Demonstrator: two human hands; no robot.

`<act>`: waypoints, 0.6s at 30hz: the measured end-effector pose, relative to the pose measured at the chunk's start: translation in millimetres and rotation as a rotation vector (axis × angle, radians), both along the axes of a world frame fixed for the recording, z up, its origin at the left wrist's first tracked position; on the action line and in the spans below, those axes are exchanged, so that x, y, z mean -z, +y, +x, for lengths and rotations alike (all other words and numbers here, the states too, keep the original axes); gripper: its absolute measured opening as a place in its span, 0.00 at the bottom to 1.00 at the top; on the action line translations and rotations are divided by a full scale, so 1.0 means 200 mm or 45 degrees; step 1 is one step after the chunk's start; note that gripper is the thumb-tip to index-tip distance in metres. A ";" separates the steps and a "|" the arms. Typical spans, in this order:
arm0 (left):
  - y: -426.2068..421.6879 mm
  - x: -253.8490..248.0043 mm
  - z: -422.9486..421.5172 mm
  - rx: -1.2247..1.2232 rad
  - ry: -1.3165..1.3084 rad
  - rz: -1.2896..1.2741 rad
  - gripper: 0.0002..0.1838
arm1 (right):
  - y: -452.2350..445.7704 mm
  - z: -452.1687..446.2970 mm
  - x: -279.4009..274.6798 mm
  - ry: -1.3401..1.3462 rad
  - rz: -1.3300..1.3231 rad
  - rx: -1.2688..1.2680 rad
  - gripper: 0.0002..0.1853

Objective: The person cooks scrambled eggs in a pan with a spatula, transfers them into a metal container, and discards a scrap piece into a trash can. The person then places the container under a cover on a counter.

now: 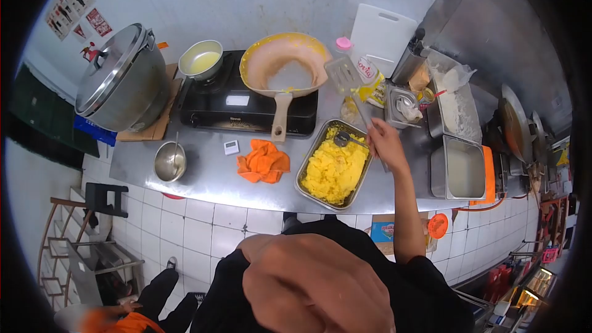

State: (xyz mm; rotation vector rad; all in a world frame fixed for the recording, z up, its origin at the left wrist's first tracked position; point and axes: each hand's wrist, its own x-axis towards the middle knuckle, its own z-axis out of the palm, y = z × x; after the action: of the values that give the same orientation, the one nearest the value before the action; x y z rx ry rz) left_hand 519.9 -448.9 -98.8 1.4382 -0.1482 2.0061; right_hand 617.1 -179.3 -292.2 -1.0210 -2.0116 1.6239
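Observation:
My right hand is closed around the handle of a slotted metal spatula, held up beside the pan. Below and left of that hand, a metal tray holds yellow scrambled-looking food with a dark scoop resting in it. My left hand is very close to the camera at the bottom centre, its fingers curled together; what they hold, if anything, is hidden. A pale frying pan with yellow residue on its rim sits on the black stove.
A large lidded pot, a bowl of yellow liquid and a steel bowl stand left. An orange cloth and timer lie mid-table. Right are a flour container and a liquid-filled container. Another person's leg shows lower left.

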 end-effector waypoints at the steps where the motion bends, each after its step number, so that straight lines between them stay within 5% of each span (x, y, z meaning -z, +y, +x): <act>1: -0.02 0.03 -0.05 0.012 -0.054 -0.042 0.04 | 0.00 -0.12 -0.04 -0.005 0.024 0.011 0.17; 3: -0.06 0.13 -0.14 -0.197 -0.048 -0.280 0.13 | 0.03 -0.29 -0.09 -0.046 0.018 0.006 0.18; 5: -0.12 0.29 -0.34 -0.444 0.308 -0.707 0.18 | 0.08 -0.46 -0.09 -0.094 -0.037 -0.033 0.19; 7: -0.06 0.63 -0.47 -0.443 0.258 -0.858 0.17 | 0.15 -0.58 -0.10 -0.140 -0.165 -0.101 0.18; 11: -0.23 1.43 -0.59 -0.758 0.497 -1.878 0.18 | 0.21 -0.77 -0.14 -0.210 -0.366 -0.178 0.13; 14: -0.31 1.87 -0.54 -0.724 0.223 -2.116 0.20 | 0.26 -0.85 -0.14 -0.207 -0.535 -0.196 0.11; 18: -0.19 1.98 -0.43 -0.604 -0.171 -2.030 0.20 | 0.25 -0.83 -0.14 -0.115 -0.620 -0.179 0.10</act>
State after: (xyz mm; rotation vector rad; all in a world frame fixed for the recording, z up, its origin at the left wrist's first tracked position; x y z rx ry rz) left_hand 434.2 -486.5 -495.0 0.2553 1.4882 1.6274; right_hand 451.5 -128.7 -264.1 -1.1476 -1.8147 2.2508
